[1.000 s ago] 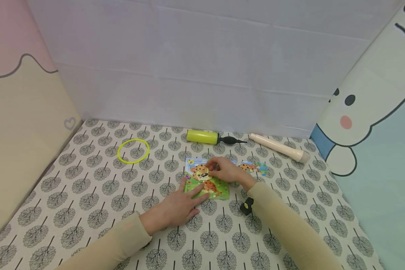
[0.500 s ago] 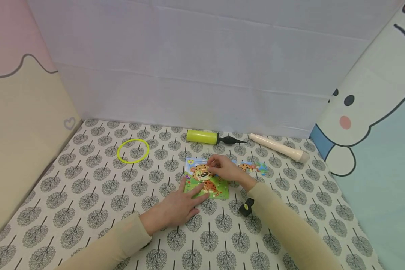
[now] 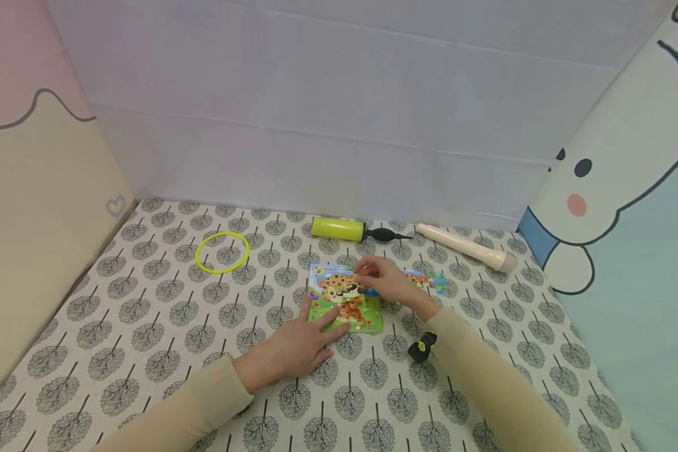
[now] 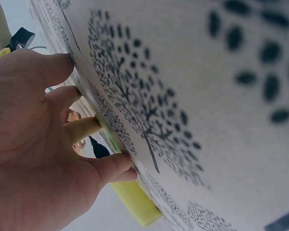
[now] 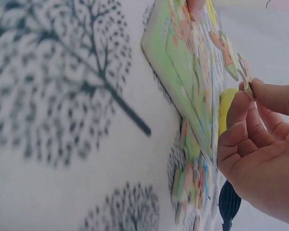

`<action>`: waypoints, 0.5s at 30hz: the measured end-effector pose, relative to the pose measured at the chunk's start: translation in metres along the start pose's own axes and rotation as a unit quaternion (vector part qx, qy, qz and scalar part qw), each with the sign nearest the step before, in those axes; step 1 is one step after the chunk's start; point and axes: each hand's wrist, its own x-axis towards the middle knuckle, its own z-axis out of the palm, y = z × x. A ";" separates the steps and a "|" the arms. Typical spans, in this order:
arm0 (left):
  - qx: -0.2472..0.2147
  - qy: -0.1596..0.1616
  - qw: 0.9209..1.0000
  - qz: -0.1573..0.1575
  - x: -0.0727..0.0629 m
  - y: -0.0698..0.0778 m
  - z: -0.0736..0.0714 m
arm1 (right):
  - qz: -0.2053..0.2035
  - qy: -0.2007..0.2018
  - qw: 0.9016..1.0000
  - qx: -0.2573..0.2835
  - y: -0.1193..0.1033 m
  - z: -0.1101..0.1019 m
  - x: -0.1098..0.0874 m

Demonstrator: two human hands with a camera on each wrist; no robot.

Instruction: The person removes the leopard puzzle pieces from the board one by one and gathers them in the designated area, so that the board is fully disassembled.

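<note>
A jigsaw puzzle board with a spotted leopard cub on green grass lies flat on the patterned cloth. My left hand rests with spread, mostly straight fingers on its lower left part. Over the board's upper right, my right hand pinches a puzzle piece between thumb and fingertips. That piece is raised off the board in the right wrist view, tilted, with orange and green parts beyond the fingertips. A blue patch shows on the board under the right hand. More puzzle pieces lie right of the board, partly hidden behind the hand.
Behind the board lie a yellow hand pump with a black nozzle end and a pale tube-shaped thing. A yellow-green ring is at the left. A small black object sits by the right sleeve. Fabric walls enclose the surface.
My right hand has shifted slightly right and back from the cub's face, lifting the puzzle piece; a blue patch now shows beneath it. My left hand has stayed in place.
</note>
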 end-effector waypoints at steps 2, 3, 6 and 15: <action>-0.001 0.002 1.000 0.001 0.000 0.000 0.000 | -0.013 0.004 1.000 -0.003 -0.003 -0.006 -0.006; -0.002 0.003 1.000 0.000 0.000 0.000 0.000 | -0.015 0.005 1.000 -0.004 -0.002 -0.010 -0.008; -0.004 0.002 1.000 -0.005 -0.001 0.000 0.001 | -0.024 0.008 1.000 -0.009 0.006 -0.020 -0.013; -0.002 -0.001 1.000 -0.015 -0.001 0.000 0.001 | 0.009 0.029 0.999 -0.010 0.035 -0.049 -0.035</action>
